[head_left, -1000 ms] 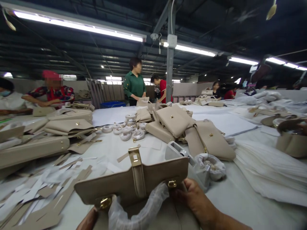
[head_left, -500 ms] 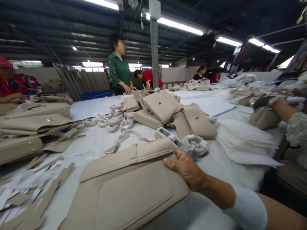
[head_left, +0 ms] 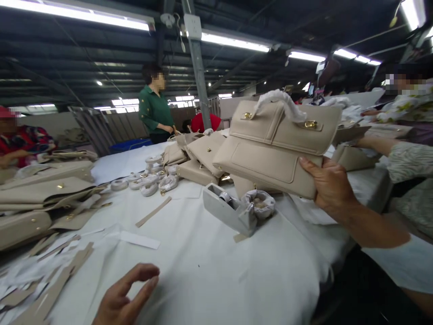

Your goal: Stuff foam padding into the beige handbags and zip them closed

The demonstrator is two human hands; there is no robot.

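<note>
My right hand (head_left: 333,187) grips the lower right corner of a beige handbag (head_left: 257,155), thumb on its near face. The handbag is lifted above the white-covered table and tilted. Its wrapped handle (head_left: 280,100) arches over the top, with gold clasps on the flap. My left hand (head_left: 126,293) is low over the white cloth with nothing in it, thumb and forefinger curved towards each other with a small gap. Below the handbag stand a grey tape dispenser (head_left: 226,207) and a plastic-wrapped coil (head_left: 259,204).
More beige bags (head_left: 192,169) are heaped behind, beside several wrapped rings (head_left: 149,180). Bags are stacked at left (head_left: 43,192), with beige strips (head_left: 64,280) in front. A person in green (head_left: 155,108) stands across the table; a patterned sleeve (head_left: 411,160) is close on the right.
The handbag has risen and moved right in my right hand, and its handle now shows. My left hand has come away from it. The tape dispenser is now uncovered.
</note>
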